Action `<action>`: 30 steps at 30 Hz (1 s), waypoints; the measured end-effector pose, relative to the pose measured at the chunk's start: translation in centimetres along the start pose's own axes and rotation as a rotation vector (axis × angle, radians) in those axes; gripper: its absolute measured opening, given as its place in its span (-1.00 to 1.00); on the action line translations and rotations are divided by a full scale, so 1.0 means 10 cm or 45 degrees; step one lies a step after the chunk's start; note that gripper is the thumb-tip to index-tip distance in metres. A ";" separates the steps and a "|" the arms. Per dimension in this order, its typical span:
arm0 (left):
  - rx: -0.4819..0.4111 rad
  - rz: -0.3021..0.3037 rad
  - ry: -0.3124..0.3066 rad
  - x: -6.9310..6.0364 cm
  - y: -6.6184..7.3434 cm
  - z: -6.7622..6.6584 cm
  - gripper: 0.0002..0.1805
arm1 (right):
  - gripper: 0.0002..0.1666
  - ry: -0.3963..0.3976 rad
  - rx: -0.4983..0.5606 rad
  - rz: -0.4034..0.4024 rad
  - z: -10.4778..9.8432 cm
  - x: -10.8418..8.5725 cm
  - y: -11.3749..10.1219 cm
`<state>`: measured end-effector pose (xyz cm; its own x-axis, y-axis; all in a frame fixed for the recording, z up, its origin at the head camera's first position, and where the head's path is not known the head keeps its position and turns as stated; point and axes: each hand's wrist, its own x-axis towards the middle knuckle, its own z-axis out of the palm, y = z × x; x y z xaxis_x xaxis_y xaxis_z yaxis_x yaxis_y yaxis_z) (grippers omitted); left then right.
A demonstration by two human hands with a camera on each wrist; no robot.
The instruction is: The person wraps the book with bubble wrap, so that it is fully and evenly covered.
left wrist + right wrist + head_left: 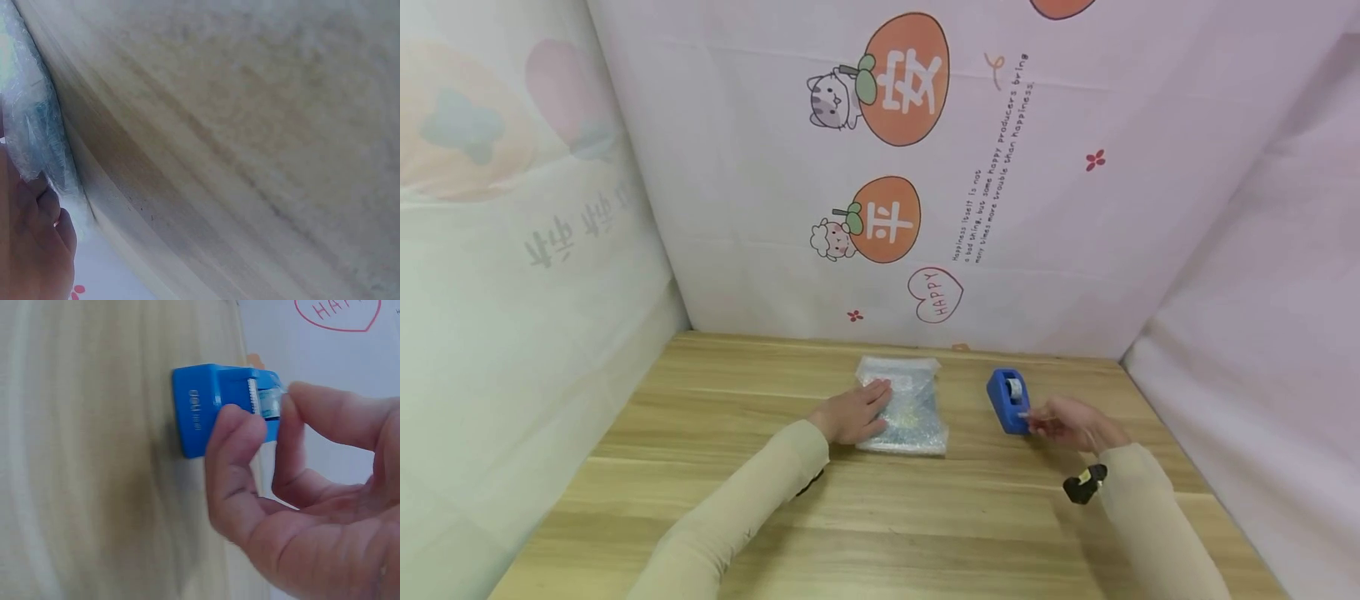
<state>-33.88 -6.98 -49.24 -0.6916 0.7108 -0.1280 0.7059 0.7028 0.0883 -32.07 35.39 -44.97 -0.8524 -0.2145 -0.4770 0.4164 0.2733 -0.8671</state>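
Observation:
A flat bubble-wrapped package (917, 408) with something bluish inside lies on the wooden table. My left hand (852, 414) rests on its left side with the fingers extended over the wrap. In the left wrist view, only the package's edge and part of that hand show. To the right stands a blue tape dispenser (1006, 402) with a roll of clear tape (270, 403) in it. Beside its front end, my right hand (1067, 423) pinches the tape's free end between thumb and index finger. The other fingers are curled close to the dispenser's serrated cutter (254, 395).
The wood-grain table (925, 525) ends at a printed cloth backdrop (760, 208). Cloth walls enclose it on the left and right. A small black device (1084, 484) is worn at the right wrist.

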 end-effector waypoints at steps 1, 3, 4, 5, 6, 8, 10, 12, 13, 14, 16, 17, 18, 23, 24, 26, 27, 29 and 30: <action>-0.010 0.002 -0.001 0.00 0.00 0.00 -0.24 | -0.70 -0.006 0.011 -0.014 0.00 -0.01 0.02; -0.015 0.004 -0.005 -0.01 0.01 0.01 -0.24 | -0.65 -0.007 0.024 -0.034 -0.01 -0.04 0.06; -0.016 0.003 -0.008 -0.01 0.01 0.01 -0.24 | -0.62 -0.006 0.027 -0.045 -0.01 -0.05 0.07; -0.012 0.001 -0.006 -0.01 0.01 0.01 -0.24 | -0.61 -0.007 0.028 -0.055 -0.01 -0.06 0.09; -0.011 -0.002 -0.005 -0.01 0.01 0.01 -0.24 | -0.59 -0.006 0.017 -0.070 -0.01 -0.07 0.10; -0.001 -0.009 -0.002 -0.01 0.00 0.01 -0.24 | -0.55 0.016 0.001 -0.090 0.00 -0.09 0.13; 0.002 -0.011 -0.003 -0.01 0.00 0.00 -0.24 | -0.48 0.020 -0.042 -0.110 -0.01 -0.11 0.15; 0.002 -0.009 -0.007 -0.01 0.00 -0.01 -0.24 | -0.43 0.039 -0.099 -0.119 -0.01 -0.13 0.18; 0.002 -0.007 -0.009 -0.01 0.00 -0.01 -0.24 | -0.41 0.044 -0.130 -0.124 -0.01 -0.14 0.20; 0.000 -0.005 -0.011 -0.01 0.00 -0.02 -0.24 | -0.40 0.048 -0.154 -0.130 -0.01 -0.15 0.22; -0.002 -0.002 -0.010 -0.01 0.00 -0.02 -0.24 | -0.39 0.049 -0.204 -0.143 -0.01 -0.17 0.25; -0.004 0.000 -0.007 0.00 0.00 -0.02 -0.24 | -0.39 0.041 -0.226 -0.151 -0.01 -0.17 0.26; -0.010 0.000 -0.004 0.00 0.01 -0.02 -0.24 | -0.39 0.039 -0.235 -0.161 -0.01 -0.17 0.27; -0.020 0.001 0.004 -0.01 0.02 -0.02 -0.25 | -0.36 0.001 -0.260 -0.205 -0.03 -0.16 0.31; -0.019 0.001 0.003 -0.02 0.02 -0.02 -0.25 | -0.37 -0.004 -0.261 -0.213 -0.04 -0.16 0.32; -0.014 -0.001 0.002 -0.02 0.01 -0.02 -0.24 | -0.43 -0.005 -0.257 -0.205 -0.05 -0.15 0.34; -0.014 -0.003 0.002 -0.02 0.01 -0.01 -0.24 | -0.47 -0.012 -0.248 -0.192 -0.06 -0.15 0.35; -0.015 -0.008 -0.001 -0.01 0.01 -0.01 -0.24 | -0.57 -0.037 -0.234 -0.153 -0.07 -0.15 0.37; -0.014 -0.010 0.000 -0.01 0.00 -0.01 -0.24 | -0.62 -0.042 -0.230 -0.131 -0.06 -0.15 0.38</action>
<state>-33.77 -7.04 -49.14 -0.6973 0.7050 -0.1290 0.6985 0.7088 0.0984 -29.43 37.33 -47.46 -0.8755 -0.2799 -0.3939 0.2613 0.4114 -0.8732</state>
